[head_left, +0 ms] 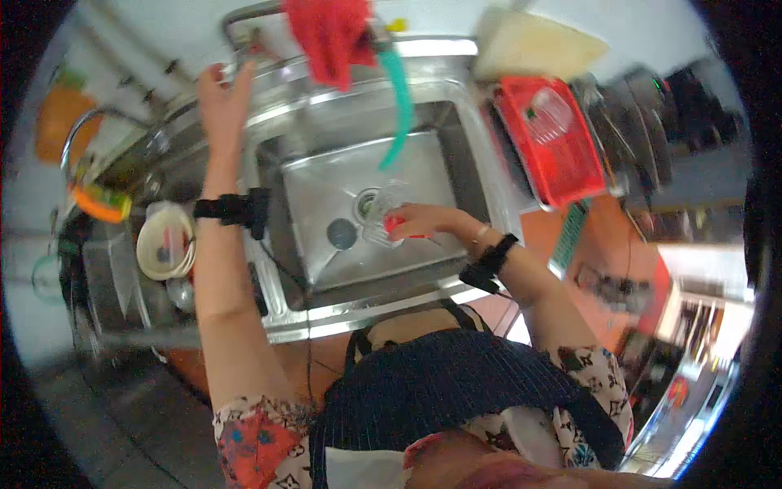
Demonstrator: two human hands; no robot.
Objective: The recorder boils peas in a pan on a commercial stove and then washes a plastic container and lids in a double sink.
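My left hand (226,101) is raised at the back left of the steel sink (366,269), its fingers around or against the metal faucet fitting; blur hides the exact grip. Over the basin, my right hand (424,221) holds a clear plastic container (382,235) with a red part (396,224) under the fingers. The container is above and beside the drain (367,203). A round dark strainer or stopper (341,234) lies on the basin floor. A green hose (400,110) hangs down into the sink from the back. A red cloth (330,40) drapes over the faucet pipe.
Right of the sink stands a red plastic basket (577,156) with a clear container inside. A pale cutting board (537,46) is behind it. Cream bowls (160,244) stand in the left basin area, below a second curved faucet (76,131) with an orange-yellow item near it.
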